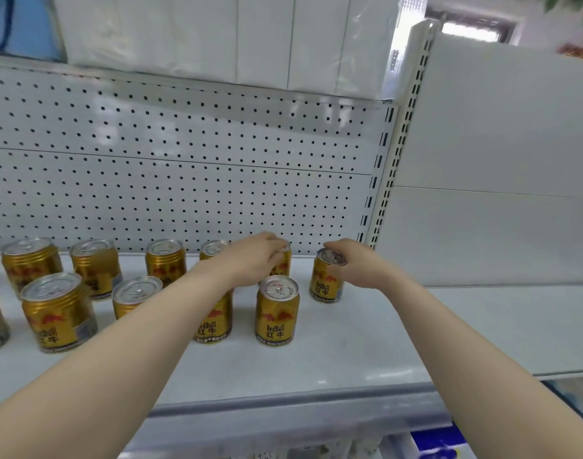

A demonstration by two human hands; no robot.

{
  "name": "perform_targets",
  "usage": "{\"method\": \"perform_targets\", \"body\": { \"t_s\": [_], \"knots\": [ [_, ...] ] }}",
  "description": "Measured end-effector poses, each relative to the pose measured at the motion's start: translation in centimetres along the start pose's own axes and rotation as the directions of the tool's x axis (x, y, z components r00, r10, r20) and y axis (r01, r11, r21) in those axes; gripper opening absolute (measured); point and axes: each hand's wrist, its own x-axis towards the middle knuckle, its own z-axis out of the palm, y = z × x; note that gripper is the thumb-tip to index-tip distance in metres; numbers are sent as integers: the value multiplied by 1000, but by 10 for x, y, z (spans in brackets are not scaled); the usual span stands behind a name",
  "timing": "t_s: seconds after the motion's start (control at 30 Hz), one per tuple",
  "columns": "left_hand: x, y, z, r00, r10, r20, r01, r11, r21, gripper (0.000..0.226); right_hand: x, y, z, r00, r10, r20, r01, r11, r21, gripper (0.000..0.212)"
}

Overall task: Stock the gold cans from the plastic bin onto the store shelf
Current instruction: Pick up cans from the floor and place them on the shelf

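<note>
A: Head view: reaching both arms over the store shelf [366, 346], setting two gold cans down in the back row by the pegboard [184, 154]

B: Left hand [255, 258]?

A: Curling over the top of a back-row can [282, 265], fingers closing on its rim, body mostly hiding behind the hand

B: And the right hand [358, 265]?

A: Pinching the lid of the rightmost can [326, 281] from above, fingertips wrapping the rim, base appearing to be resting on the shelf, upright

B: Standing where, the rest?

A: Lining up in two rows to the left: front can [277, 311] just ahead of the two being held, another front can [214, 321] partly hiding under the left forearm, more gold cans [56, 313] stretching toward the left edge. Plastic bin not showing clearly; only something blue [439, 442] peeking below the shelf lip, too cut off for naming

B: Judging the step?

A: Placing, probably near release. Next likely calling for letting go straight upward without tipping either can, then drawing both arms back over the front row with care, elbows brushing those cans being the risk, and going down for more
</note>
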Motion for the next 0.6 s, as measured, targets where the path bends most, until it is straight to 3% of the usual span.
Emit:
{"method": "perform_targets", "body": {
  "t_s": [0.37, 0.5, 0.6],
  "knots": [
    [8, -6, 10, 1000, 4, -14, -4, 1000, 4, 46, 23, 5, 14, 994, -102, 40, 108, 977, -184, 51],
    [6, -6, 10, 1000, 21, -22, -21, 1000, 4, 45, 15, 12, 17, 991, -135, -15, 129, 970, -204, 54],
    [-5, -5, 5, 995, 35, -92, -35, 999, 5, 42, -2, 9, 11, 966, -216, -146, 177, 954, -242, 51]
  ]
}}
